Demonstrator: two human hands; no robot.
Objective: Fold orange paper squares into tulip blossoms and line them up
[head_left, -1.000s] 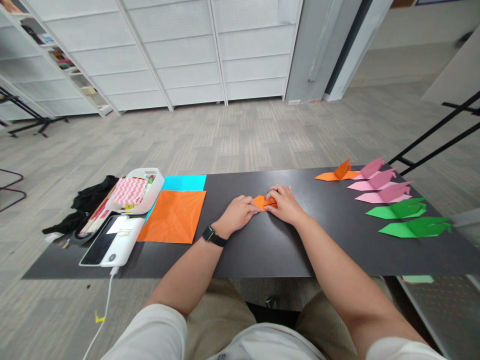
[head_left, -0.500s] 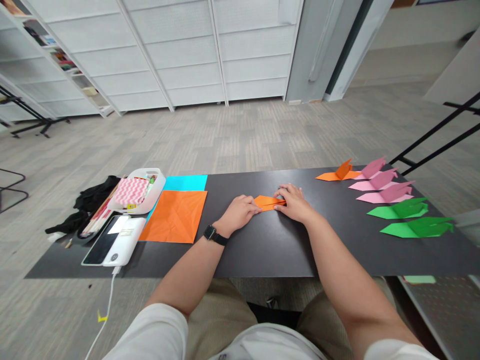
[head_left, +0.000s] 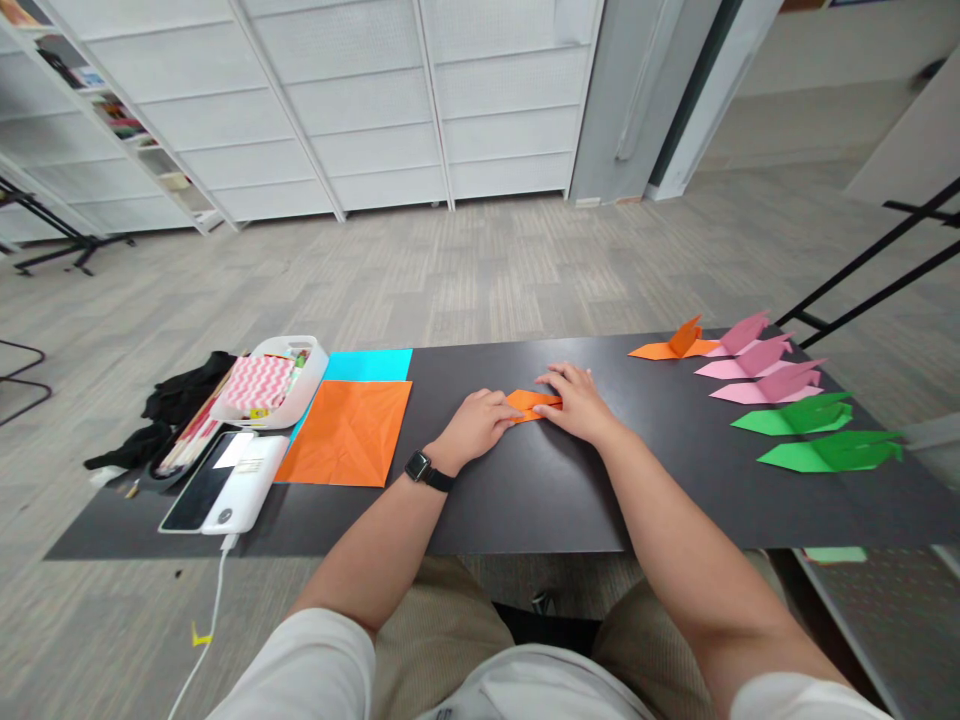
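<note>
A small folded piece of orange origami paper point(head_left: 527, 401) lies flat on the dark table between my hands. My left hand point(head_left: 480, 428), below a black watch, pinches its left end with thumb and fingertips. On the other side, my right hand point(head_left: 576, 402) rests over the right end, its thumb on the paper and its fingers curved above it. The fingers partly cover both ends of the paper.
Folded paper birds stand at the right: one orange point(head_left: 679, 342), several pink point(head_left: 772, 382) and green point(head_left: 832, 452). Left are orange sheets point(head_left: 349, 435), a cyan sheet point(head_left: 371, 366), a white basket point(head_left: 304, 395), a phone point(head_left: 199, 490) and a white power bank point(head_left: 244, 485).
My right hand slid right along the folded paper, then came back left a little, its fingers lifting and spreading. My left hand stays at the paper's left end.
</note>
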